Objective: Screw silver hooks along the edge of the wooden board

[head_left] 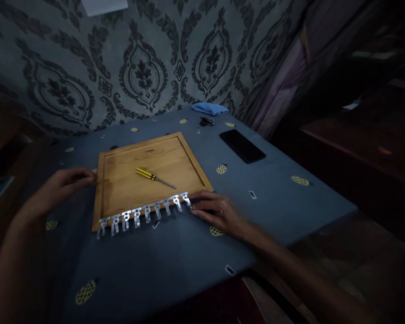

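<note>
A wooden framed board lies flat on the table. Along its near edge runs a metal hook rack, a strip with several hooks hanging past the edge. My right hand is at the rack's right end, thumb and fingers closed around the last hook. Beside the board's left edge is my left hand, its fingers stretched out and holding nothing visible; whether the fingertips touch the frame is hard to tell. On the board's panel rests a screwdriver with a yellow and black handle, its shaft pointing right.
The table has a blue cloth with a pineapple print. Right of the board lies a black phone. Farther back are keys and a folded light-blue cloth. A patterned wall stands behind the table, with a curtain at right.
</note>
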`<state>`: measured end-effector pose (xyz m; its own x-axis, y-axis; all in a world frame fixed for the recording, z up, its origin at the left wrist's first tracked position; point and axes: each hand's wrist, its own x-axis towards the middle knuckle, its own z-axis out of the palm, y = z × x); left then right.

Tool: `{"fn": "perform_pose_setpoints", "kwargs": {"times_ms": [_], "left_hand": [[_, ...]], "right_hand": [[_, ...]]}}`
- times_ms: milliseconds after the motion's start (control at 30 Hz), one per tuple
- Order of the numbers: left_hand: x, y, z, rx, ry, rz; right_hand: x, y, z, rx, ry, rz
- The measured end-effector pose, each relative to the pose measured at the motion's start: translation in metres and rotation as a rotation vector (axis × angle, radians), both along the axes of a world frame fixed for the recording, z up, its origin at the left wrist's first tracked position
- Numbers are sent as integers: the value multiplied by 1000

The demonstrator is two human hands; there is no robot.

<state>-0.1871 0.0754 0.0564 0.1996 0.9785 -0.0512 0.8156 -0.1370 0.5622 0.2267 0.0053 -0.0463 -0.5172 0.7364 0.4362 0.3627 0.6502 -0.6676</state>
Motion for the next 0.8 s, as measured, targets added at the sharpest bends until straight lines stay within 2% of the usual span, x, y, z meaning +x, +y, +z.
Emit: {"fn": "perform_pose_setpoints", "kwargs": {"times_ms": [33, 167, 367, 533, 800], "left_hand": [[15, -2, 2, -23, -41, -20], [77, -12, 7, -92, -156, -245], [145, -25, -8, -212, -304, -358], [177, -25, -18, -247, -252, -439], [196, -19, -24, -159, -97, -506]], "right_hand": [[0, 0, 0, 0, 4, -2], [0, -1, -1, 13, 21, 0], [0, -2, 2, 3, 13, -12], [0, -2, 1, 35, 40, -3], [0, -5, 5, -16, 41, -9]]}}
